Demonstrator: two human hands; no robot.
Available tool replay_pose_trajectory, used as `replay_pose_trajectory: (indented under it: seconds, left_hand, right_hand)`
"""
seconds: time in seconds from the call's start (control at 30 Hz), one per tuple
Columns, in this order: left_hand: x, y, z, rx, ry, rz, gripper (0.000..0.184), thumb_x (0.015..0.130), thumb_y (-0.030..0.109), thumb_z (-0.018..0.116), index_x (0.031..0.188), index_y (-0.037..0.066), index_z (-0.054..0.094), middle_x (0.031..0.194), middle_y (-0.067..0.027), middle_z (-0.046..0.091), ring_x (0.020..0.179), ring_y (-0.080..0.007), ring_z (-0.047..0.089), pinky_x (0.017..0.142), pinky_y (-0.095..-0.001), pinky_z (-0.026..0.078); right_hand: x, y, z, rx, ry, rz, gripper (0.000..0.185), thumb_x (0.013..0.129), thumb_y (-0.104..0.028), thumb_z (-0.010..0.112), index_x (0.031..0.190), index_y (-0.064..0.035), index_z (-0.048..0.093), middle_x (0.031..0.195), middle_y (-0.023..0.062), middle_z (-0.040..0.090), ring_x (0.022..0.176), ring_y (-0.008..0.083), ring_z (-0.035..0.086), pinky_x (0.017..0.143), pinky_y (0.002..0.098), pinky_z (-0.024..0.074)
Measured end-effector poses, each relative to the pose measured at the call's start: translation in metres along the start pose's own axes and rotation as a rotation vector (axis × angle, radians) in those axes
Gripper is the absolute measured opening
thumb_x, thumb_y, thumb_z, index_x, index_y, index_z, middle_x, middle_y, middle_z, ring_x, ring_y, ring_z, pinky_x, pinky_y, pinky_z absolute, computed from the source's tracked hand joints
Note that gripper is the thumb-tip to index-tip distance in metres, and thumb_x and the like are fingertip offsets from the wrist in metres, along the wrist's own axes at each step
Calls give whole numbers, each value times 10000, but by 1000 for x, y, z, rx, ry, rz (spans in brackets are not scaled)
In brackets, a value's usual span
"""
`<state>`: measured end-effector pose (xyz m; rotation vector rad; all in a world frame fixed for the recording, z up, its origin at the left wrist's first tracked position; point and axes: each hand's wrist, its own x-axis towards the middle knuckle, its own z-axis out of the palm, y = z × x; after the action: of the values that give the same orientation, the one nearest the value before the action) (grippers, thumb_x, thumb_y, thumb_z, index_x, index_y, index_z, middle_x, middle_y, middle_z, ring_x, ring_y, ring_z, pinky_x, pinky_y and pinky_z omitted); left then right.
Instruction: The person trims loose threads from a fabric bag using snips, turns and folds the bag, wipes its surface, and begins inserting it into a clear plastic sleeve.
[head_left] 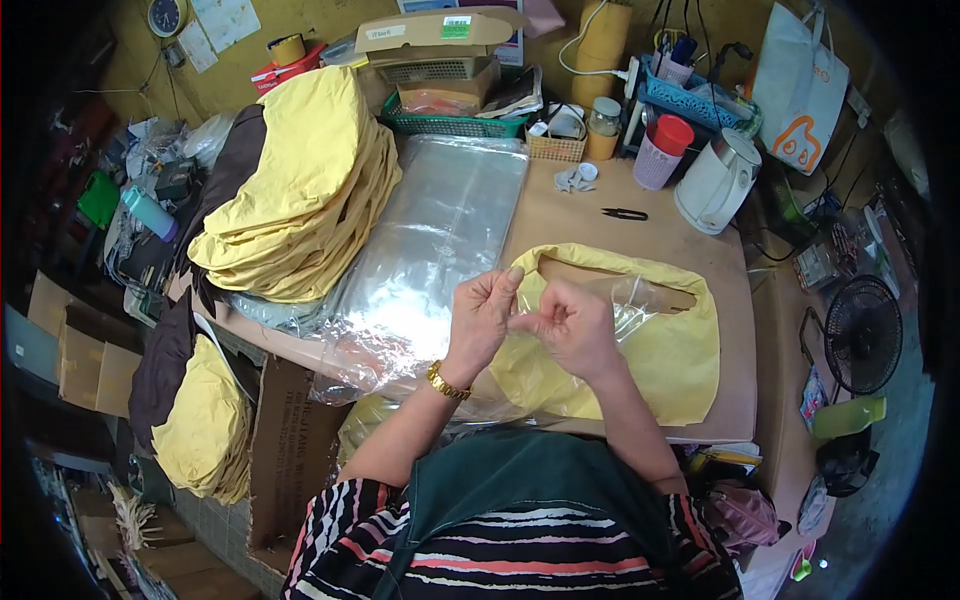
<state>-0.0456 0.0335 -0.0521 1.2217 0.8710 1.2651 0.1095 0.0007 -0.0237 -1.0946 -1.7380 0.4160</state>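
Observation:
A clear plastic bag lies loosely over a yellow fabric piece on the table in front of me. My left hand, with a gold watch at its wrist, is closed in a pinch at the bag's film. Close beside it, my right hand has its fingers curled in and its thumb pointing toward the left hand, also gripping the film. Exactly where the film passes between the fingers is hard to see. The fabric has a folded upper edge around a long opening.
Left of the hands lies a stack of flat clear bags, beside a tall pile of folded yellow fabric. Black thread snips, a kettle and a pink cup stand or lie behind. A fan is at right.

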Motion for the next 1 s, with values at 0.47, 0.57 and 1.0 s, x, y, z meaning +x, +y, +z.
replay_pose_trajectory:
  seconds: [0.47, 0.57, 1.0]
  left_hand:
    - [2, 0, -2, 68, -361, 435, 309, 897, 179, 687, 665, 60, 523, 706, 12, 571, 560, -49, 481, 497, -189, 357]
    - [-4, 9, 5, -315, -226, 235, 313, 892, 140, 685, 646, 56, 510, 733, -18, 601, 607, -63, 528, 561, -188, 410]
    - [2, 27, -15, -79, -431, 24, 206, 867, 133, 715, 727, 31, 603, 796, 15, 579, 683, -32, 482, 621, -193, 386]
  right_hand:
    - [-3, 9, -4, 131, 259, 170, 97, 900, -67, 626, 818, -15, 637, 625, 6, 585, 591, 103, 515, 561, 266, 419]
    - [0, 8, -20, 626, -136, 478, 84, 884, -70, 643, 814, -23, 648, 638, 16, 595, 622, 108, 513, 592, 253, 418]
    - [-3, 9, -6, 342, 206, 203, 135, 871, -110, 682, 803, 4, 660, 732, 36, 614, 673, 110, 519, 632, 254, 421]
